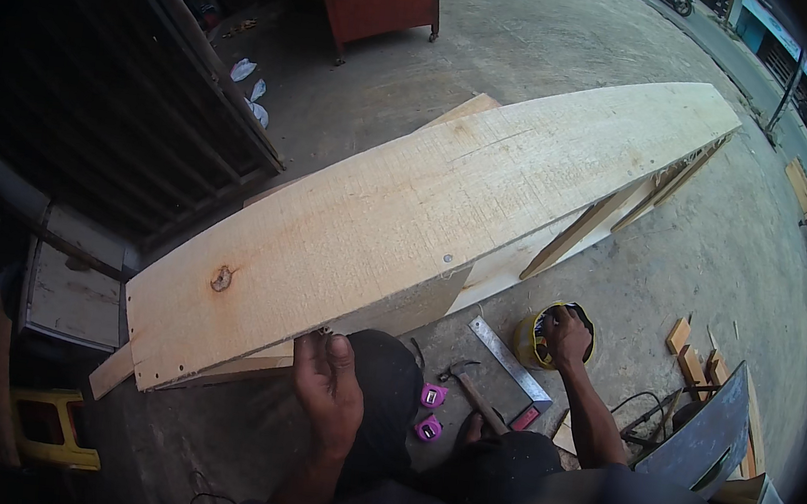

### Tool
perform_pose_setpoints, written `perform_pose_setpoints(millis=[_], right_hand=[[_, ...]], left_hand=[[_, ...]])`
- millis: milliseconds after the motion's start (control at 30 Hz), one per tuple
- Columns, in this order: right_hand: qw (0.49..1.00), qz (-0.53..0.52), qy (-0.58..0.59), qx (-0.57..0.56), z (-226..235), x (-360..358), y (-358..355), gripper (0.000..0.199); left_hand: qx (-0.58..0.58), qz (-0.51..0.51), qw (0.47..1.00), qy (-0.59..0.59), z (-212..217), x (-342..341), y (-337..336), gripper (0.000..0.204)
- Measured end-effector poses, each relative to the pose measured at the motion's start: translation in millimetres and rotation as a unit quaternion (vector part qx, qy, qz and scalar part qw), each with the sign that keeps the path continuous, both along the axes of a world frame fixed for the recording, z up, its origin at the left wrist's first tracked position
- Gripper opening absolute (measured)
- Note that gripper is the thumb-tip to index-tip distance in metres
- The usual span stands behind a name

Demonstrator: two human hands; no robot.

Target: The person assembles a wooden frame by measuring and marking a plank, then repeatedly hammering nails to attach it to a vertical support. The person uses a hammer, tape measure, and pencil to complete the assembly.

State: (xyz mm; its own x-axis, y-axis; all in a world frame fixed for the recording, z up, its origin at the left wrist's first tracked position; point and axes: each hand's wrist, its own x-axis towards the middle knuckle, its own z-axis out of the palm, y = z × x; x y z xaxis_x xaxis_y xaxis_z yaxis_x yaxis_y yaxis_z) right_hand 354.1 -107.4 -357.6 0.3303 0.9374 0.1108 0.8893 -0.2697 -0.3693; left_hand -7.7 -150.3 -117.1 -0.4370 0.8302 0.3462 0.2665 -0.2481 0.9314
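Observation:
A long pale wooden board [379, 206] with a curved far edge and a dark knot lies on top of a timber frame in front of me. My left hand [327, 390] is at its near edge, palm turned up and fingers closed. Something small and dark shows at the fingertips, too small to name. To the right, my right hand [566, 336] reaches into a yellow-rimmed bucket [523, 339], its fingertips hidden inside. A claw hammer [479, 395], a metal try square [510, 359] and two pink tape measures [430, 412] lie on the ground between my hands.
Wood offcuts [689, 362] and a grey metal panel [702, 431] sit at the right. A yellow stool [56, 428] stands at the lower left near a dark slatted gate [98, 96]. Farther back is a red cabinet on casters [381, 2].

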Motion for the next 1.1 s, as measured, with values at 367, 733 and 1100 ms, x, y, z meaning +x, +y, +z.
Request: perform_pose_setpoints(millis=[367, 733, 1100], right_hand=[[0.833, 0.357, 0.400, 0.137, 235, -105, -51, 0.013], [0.752, 0.227, 0.616, -0.058, 164, -102, -69, 0.028], [0.947, 0.069, 0.174, -0.260, -24, -117, -161, 0.039]], left_hand=[[0.009, -0.333, 0.925, 0.183, 19, 46, -19, 0.042], [0.013, -0.299, 0.938, 0.176, 58, 36, -2, 0.026], [-0.091, -0.073, 0.981, 0.157, 105, 8, 57, 0.016]])
